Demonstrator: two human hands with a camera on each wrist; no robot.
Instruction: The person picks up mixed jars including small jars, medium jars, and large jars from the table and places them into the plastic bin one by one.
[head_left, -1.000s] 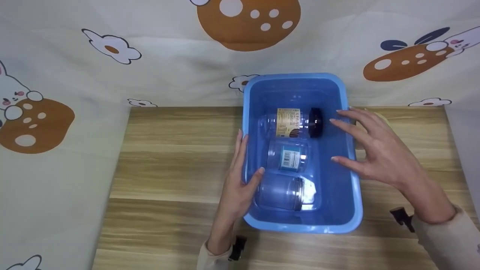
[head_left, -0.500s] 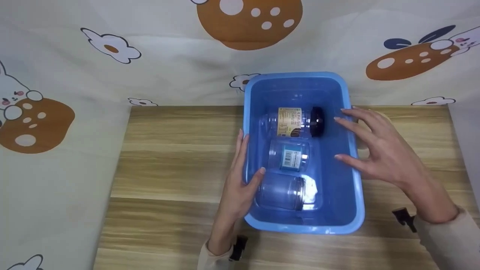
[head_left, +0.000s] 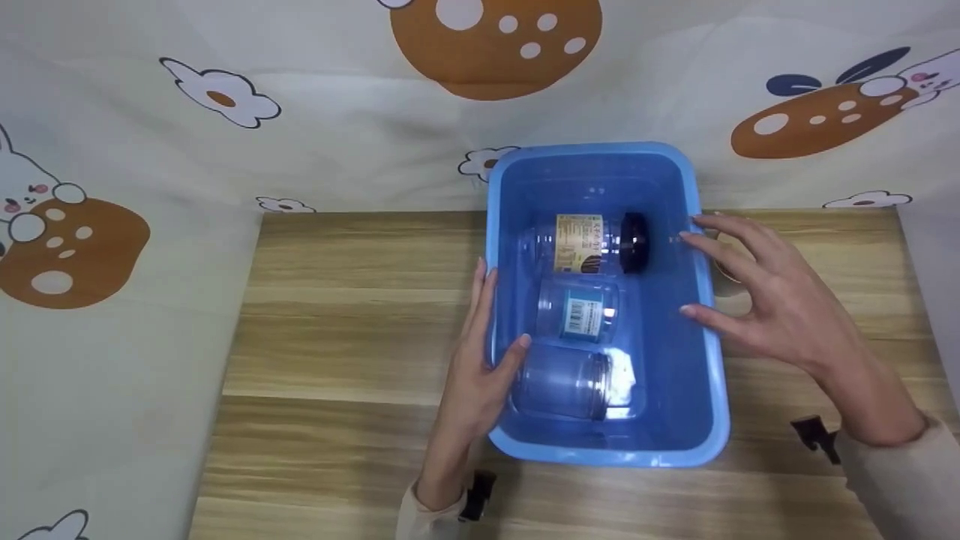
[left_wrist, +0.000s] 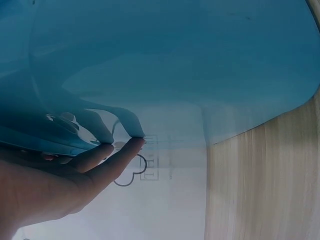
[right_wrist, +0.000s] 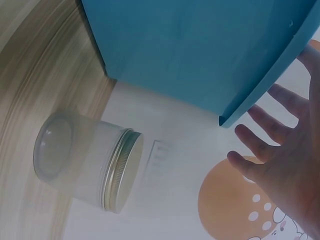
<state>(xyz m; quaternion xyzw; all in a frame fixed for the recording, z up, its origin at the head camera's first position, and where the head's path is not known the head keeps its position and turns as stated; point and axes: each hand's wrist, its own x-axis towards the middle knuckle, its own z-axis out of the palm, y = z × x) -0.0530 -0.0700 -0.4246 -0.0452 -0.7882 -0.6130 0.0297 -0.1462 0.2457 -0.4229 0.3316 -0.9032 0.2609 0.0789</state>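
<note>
A blue plastic bin [head_left: 600,456] stands between my hands in the head view. Inside lie three clear jars on their sides: a cream-labelled jar [head_left: 577,244] with a dark lid, a blue-labelled jar [head_left: 583,315], and a plain jar [head_left: 562,384]. My left hand [head_left: 476,382] holds the bin's left wall, thumb over the rim and fingers along the outside. My right hand [head_left: 780,307] hovers with spread fingers at the right rim, holding nothing. Beside the bin stands a frosted-looking jar [right_wrist: 75,155] with a gold-edged lid, partly hidden under that hand in the head view.
The wood-grain tabletop [head_left: 330,337] extends on both sides of the bin. A cloth [head_left: 360,142] printed with rabbits and orange shapes hangs at the back and sides, close behind the bin's far end.
My right hand has shifted slightly right, its fingertips drawing back from inside the bin towards the right rim. My left hand and the jars in the bin stay put.
</note>
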